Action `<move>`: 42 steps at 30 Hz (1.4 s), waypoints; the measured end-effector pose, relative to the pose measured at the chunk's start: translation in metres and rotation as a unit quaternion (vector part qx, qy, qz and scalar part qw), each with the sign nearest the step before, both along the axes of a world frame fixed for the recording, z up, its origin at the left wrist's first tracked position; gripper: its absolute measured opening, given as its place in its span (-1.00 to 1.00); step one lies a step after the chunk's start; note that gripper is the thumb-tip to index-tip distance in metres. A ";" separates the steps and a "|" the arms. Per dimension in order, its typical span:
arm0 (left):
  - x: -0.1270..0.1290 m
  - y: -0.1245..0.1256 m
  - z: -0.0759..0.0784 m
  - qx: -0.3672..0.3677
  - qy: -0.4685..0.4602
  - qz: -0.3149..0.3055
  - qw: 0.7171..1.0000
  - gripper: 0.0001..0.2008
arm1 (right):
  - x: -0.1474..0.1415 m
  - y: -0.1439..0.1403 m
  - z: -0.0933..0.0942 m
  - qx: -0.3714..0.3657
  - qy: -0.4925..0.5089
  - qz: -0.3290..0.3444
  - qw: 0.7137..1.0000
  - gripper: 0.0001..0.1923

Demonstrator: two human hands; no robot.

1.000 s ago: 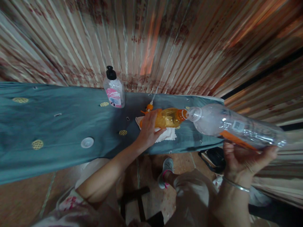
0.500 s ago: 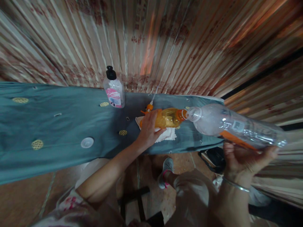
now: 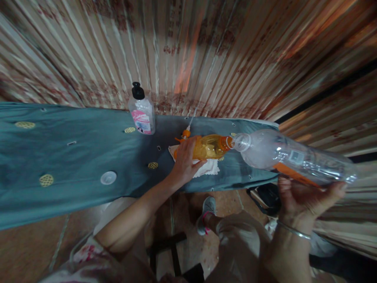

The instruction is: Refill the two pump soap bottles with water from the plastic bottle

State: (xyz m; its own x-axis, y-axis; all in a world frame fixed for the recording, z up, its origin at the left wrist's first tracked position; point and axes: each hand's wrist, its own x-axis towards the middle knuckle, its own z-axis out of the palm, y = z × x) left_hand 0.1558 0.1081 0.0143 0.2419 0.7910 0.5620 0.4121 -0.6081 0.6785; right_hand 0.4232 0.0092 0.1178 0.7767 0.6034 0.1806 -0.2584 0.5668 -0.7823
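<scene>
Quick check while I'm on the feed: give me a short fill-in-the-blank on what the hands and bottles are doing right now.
The left hand grips the ____ bottle over the white cloth.
The right hand holds the big ____ bottle, tilted mouth to mouth.
The pump bottle has a ____ cap.

Missing words: orange; clear; black

From my remote seat this reads as a plain home room, not a shop or lab. A pleated curtain with a faded reddish floral print hangs behind a narrow table draped in teal cloth dotted with yellow embroidery. A pump bottle with a pink label stands on it, and below lies a bare brownish tiled floor.
</scene>
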 end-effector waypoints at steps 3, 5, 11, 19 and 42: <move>0.000 0.000 0.001 -0.006 0.001 0.001 1.000 -0.26 | 0.000 0.000 0.000 0.001 -0.007 0.004 1.000 0.01; 0.001 0.000 0.001 -0.006 0.002 0.003 1.000 -0.25 | 0.002 0.000 -0.001 -0.005 -0.011 0.003 1.000 -0.05; 0.001 0.000 0.000 0.002 -0.001 -0.001 1.000 -0.27 | 0.006 0.000 -0.003 -0.007 -0.006 0.009 1.000 -0.09; 0.001 0.000 0.001 -0.013 0.006 0.001 1.000 -0.26 | 0.003 0.000 -0.002 -0.012 -0.004 -0.001 1.000 0.00; 0.001 -0.001 0.001 0.005 0.002 0.004 1.000 -0.28 | 0.004 -0.002 -0.002 -0.023 -0.034 0.012 0.999 -0.17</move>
State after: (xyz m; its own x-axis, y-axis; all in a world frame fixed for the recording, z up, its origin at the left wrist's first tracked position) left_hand 0.1569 0.1073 0.0151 0.2374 0.7872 0.5691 0.4202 -0.6115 0.6705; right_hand 0.4272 0.0071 0.1162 0.7485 0.6310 0.2039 -0.2174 0.5241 -0.8235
